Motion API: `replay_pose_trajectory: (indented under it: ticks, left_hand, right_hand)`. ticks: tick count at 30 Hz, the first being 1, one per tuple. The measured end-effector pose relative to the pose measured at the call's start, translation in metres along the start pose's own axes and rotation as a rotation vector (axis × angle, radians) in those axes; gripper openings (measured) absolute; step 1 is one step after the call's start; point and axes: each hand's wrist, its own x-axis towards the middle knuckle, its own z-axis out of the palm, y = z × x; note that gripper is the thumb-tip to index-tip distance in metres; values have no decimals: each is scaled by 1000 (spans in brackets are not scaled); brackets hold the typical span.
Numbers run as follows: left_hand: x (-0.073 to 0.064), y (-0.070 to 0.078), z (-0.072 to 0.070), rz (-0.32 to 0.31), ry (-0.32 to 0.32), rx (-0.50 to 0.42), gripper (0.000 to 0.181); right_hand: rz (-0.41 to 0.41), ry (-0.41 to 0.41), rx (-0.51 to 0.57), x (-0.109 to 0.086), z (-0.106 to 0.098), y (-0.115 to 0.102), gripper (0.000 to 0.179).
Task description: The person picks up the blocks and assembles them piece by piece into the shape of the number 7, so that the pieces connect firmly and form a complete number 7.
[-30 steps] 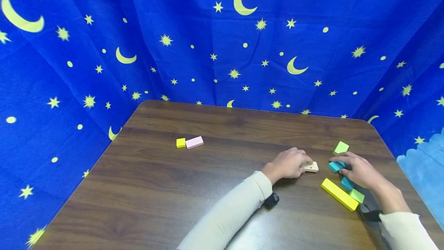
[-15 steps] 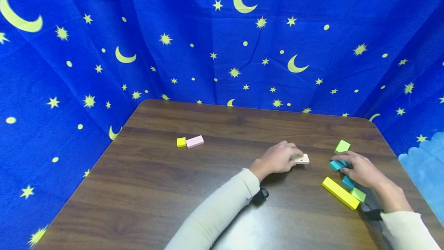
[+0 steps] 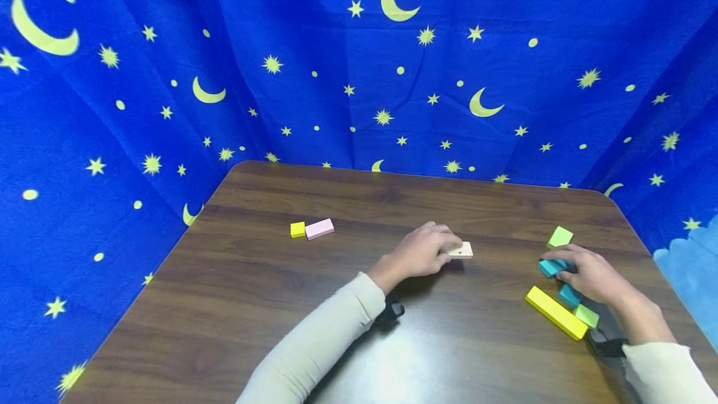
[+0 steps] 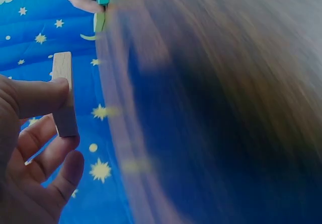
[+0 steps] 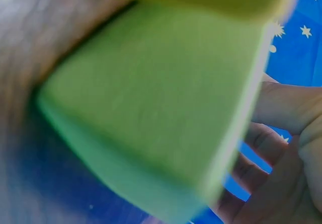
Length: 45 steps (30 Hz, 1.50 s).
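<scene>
My left hand (image 3: 421, 251) pinches a pale plain wooden block (image 3: 462, 250) above the middle of the table. In the left wrist view, thumb and fingers press that block (image 4: 64, 68) from opposite sides. Farther right, my right hand (image 3: 594, 276) has its thumb and fingers around a blue block (image 3: 550, 268) on the tabletop. A second blue block (image 3: 569, 295) lies below that hand, touching or close to a light green block (image 3: 586, 315). The near green block (image 5: 151, 93) fills much of the right wrist view and hides part of the right hand's fingers.
A long yellow block (image 3: 556, 313) lies left of the near green block. Another light green block (image 3: 560, 237) sits beyond the right hand. At the far left, a small yellow block (image 3: 298, 229) adjoins a pink block (image 3: 320, 229). Blue star-patterned cloth (image 3: 314, 30) surrounds the brown table (image 3: 224, 304).
My left hand has moved left, carrying the wooden block away from the blue and green blocks. The right hand has stayed at the blue block. The head view has shifted slightly.
</scene>
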Motion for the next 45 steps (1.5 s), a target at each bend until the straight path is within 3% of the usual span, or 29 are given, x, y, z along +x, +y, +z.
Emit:
replay_pose_trajectory:
  ticks: [15, 24, 28, 32, 45]
  left_hand:
    - [-60, -37, -27, -24, 48, -21, 33]
    - [-94, -43, -23, 61, 92, 82, 31]
    - [-104, -45, -21, 73, 101, 74, 30]
    - [-111, -46, -20, 47, 97, 56, 30]
    - [-126, -46, -14, -15, 5, 35, 29]
  right_hand:
    - [-25, 12, -8, -2, -1, 0, 33]
    - [-21, -12, -12, -1, -3, 1, 34]
    - [-22, 0, -15, -1, -3, 1, 33]
    - [-18, 9, -11, -1, -2, 0, 33]
    - [-9, -4, 5, -3, -2, -2, 34]
